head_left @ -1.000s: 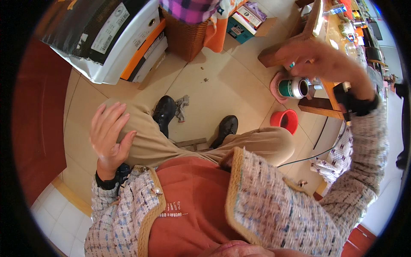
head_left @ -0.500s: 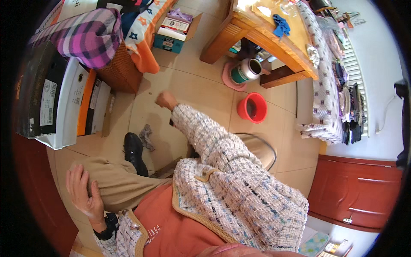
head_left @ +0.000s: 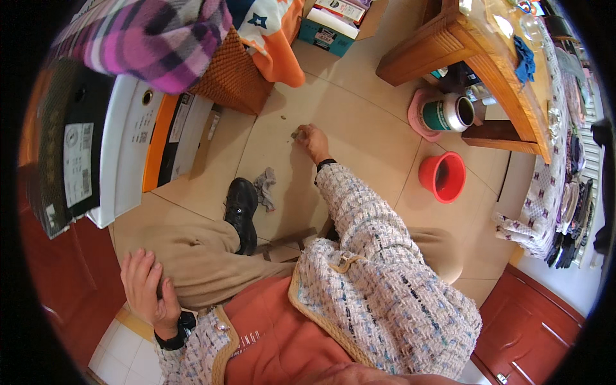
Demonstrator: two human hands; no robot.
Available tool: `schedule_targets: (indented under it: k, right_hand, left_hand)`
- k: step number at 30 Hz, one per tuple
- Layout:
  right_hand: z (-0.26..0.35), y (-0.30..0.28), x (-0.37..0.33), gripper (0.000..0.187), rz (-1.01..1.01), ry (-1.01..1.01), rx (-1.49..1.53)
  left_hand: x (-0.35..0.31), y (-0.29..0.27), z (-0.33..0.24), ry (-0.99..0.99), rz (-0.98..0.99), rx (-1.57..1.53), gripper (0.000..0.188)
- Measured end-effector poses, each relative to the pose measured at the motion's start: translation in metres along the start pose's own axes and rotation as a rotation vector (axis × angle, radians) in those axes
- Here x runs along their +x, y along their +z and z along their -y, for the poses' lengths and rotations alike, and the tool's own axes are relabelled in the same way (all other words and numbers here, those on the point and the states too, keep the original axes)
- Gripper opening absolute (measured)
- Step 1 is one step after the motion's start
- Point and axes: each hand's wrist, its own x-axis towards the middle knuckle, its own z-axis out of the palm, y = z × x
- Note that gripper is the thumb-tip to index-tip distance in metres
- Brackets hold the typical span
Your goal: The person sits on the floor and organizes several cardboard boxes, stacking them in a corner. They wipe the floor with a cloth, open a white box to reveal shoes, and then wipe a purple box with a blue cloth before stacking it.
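Observation:
My right hand (head_left: 312, 142) reaches down to the tiled floor (head_left: 359, 122) with its fingers drawn together. A small greyish bit shows at the fingertips; its kind is too small to make out. Tiny dark crumbs (head_left: 283, 117) lie on the tiles close by. My left hand (head_left: 152, 289) is open, fingers stretched out and holding nothing, beside my bent left knee. Between my black shoe (head_left: 241, 215) and the right hand's shadow lies a crumpled grey cloth (head_left: 264, 188).
Right of my arm stand a red bucket (head_left: 443, 178) and a green-and-silver pot (head_left: 449, 114), near a wooden table (head_left: 449, 42). Stacked shoe boxes (head_left: 122, 147), a wicker basket (head_left: 234, 80) under a plaid blanket (head_left: 151, 42) and an open carton (head_left: 324, 35) stand at the left and far side.
My view has shifted left and down, so things appear farther right. My right hand, formerly a fist, now has its fingertips at the floor. My left hand stays open by the knee.

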Motion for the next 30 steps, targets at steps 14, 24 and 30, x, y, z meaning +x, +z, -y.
schedule_targets:
  k: [14,24,30]
  right_hand:
    - [0.043,0.030,0.055,0.010,-0.108,-0.323,-0.428]
    - [0.024,0.032,0.051,0.017,-0.062,-0.099,-0.388]
    - [0.006,-0.109,0.056,0.017,-0.633,0.050,0.143]
  left_hand:
    - [0.007,0.004,0.000,-0.005,0.090,0.041,0.023]
    - [0.015,0.006,0.000,0.010,0.100,0.023,0.023]
    - [0.022,0.008,0.002,0.079,0.162,-0.008,0.024]
